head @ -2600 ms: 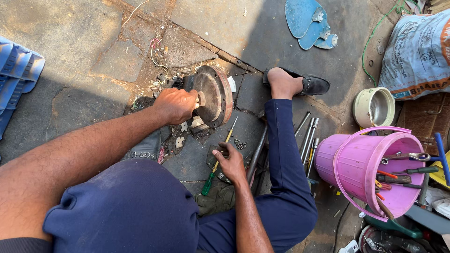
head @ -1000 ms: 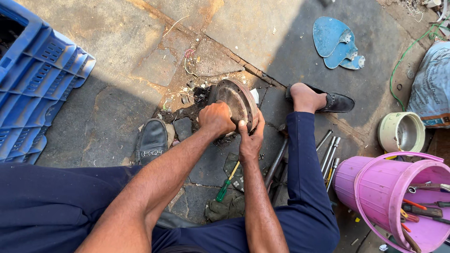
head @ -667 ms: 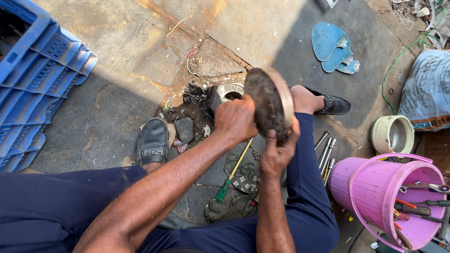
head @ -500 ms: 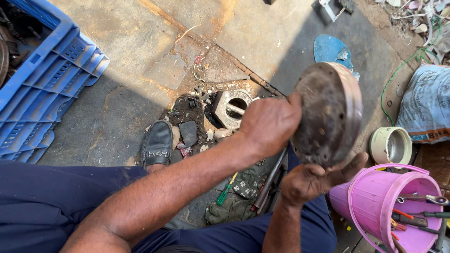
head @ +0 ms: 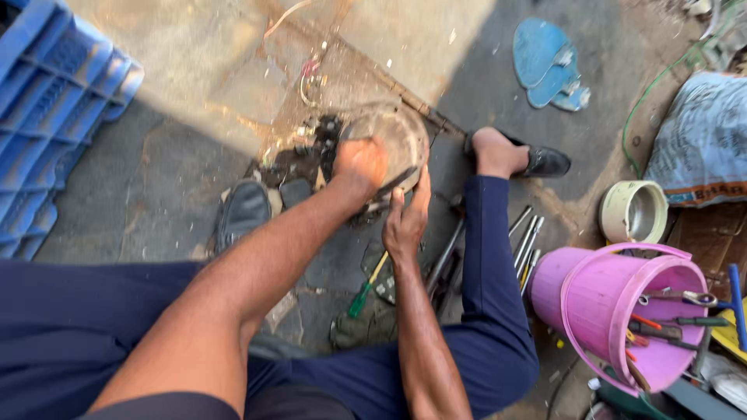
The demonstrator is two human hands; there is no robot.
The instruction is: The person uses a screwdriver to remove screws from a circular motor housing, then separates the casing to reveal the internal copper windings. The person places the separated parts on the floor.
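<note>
Loose parts (head: 299, 159) crowd the disc's (head: 393, 136) left, apparently; pavement (head: 194, 70) beyond lies open.

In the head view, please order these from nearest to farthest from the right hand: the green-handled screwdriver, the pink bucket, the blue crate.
From the right hand:
1. Green-handled screwdriver, just below the hand on the ground.
2. Pink bucket, lower right, holding tools.
3. Blue crate, far upper left.

floor: stone slabs (head: 156, 194) | light: sun patch, shade | left: blue crate (head: 47, 117)

Outdoor repair spot, stone ground (head: 156, 194), tool-filled bucket (head: 615, 303), crate (head: 54, 117)
</note>
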